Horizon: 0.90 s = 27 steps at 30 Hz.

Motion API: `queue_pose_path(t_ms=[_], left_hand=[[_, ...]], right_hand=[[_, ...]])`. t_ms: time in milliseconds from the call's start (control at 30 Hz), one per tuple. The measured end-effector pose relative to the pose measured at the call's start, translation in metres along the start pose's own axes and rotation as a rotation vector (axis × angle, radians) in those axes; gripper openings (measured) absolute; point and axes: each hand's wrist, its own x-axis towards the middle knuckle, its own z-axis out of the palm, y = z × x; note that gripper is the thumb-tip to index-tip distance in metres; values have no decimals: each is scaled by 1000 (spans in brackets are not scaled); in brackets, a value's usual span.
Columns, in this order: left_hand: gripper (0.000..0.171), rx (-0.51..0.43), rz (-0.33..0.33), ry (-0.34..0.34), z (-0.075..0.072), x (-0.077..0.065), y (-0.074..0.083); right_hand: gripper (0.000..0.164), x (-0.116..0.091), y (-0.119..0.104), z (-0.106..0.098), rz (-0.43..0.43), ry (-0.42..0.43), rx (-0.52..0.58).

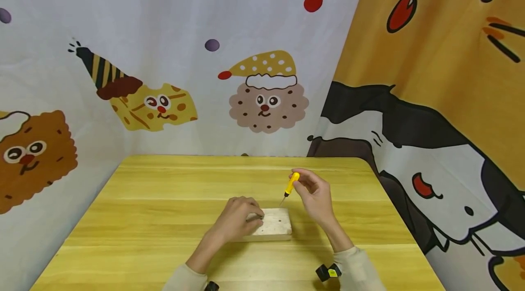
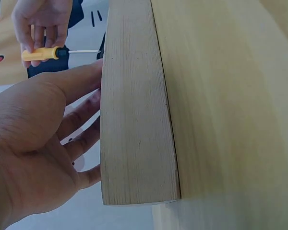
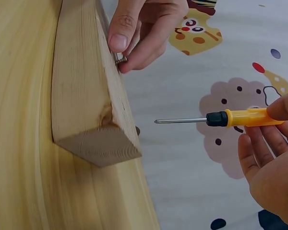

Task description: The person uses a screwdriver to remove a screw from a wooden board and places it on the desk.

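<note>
A pale wooden block (image 1: 275, 225) lies flat on the table. My left hand (image 1: 239, 218) is over its left part, thumb and forefinger pinching a small metal screw (image 3: 120, 59) at the block's top face. The left wrist view hides that screw behind the block (image 2: 134, 105). My right hand (image 1: 316, 195) holds a small yellow-handled screwdriver (image 1: 291, 183) between thumb and fingers, above the block's right rear edge. Its thin shaft (image 3: 180, 120) points down at a slant in the head view, and the tip is apart from the wood. A dark spot (image 1: 280, 221) marks the block's top.
The wood-grain table (image 1: 164, 191) extends around the block on all sides. Behind it hangs a white curtain (image 1: 176, 17) with cartoon prints, and an orange printed curtain (image 1: 443, 54) hangs along the right. A small black wrist device (image 1: 328, 273) sits by the right sleeve.
</note>
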Motion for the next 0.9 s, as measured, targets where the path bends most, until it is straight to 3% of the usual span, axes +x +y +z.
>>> queue_pose_path(t_ms=[300,667,900], left_hand=[[7,53,-44,8,0,2,4],[7,141,10,31,4,3,5],[6,159,2,23,6,1,4]], right_hand=[[29,0,0,-9,-11,-6,-16],[30,0,1,-12,8,-9,-14],[32,-2,0,-13,12,-13,-13]])
